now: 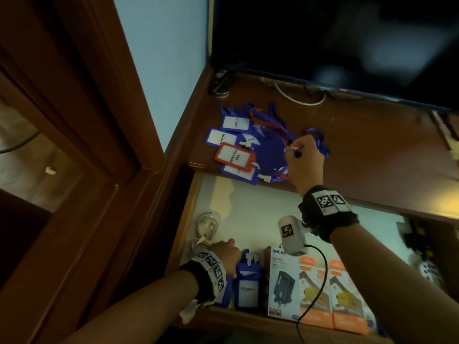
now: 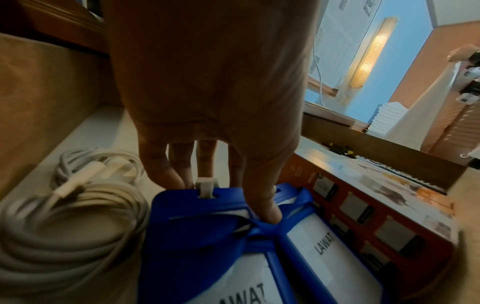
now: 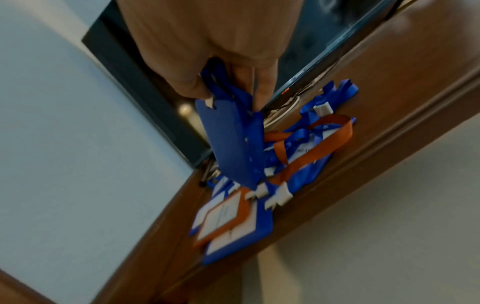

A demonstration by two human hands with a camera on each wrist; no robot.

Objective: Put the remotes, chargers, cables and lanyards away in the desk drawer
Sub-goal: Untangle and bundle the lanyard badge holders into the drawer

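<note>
A pile of lanyards with blue badge holders and one red holder lies on the wooden desk top. My right hand is at the pile's right side. In the right wrist view it pinches a blue badge holder that hangs tilted over the pile. My left hand is down in the open drawer. Its thumb and fingers grip the top of two blue badge holders beside a coiled white cable.
Boxed chargers and orange boxes stand along the drawer's front, right of the blue holders. A dark TV screen stands at the back of the desk, with a white cord under it. A wooden door frame rises at left.
</note>
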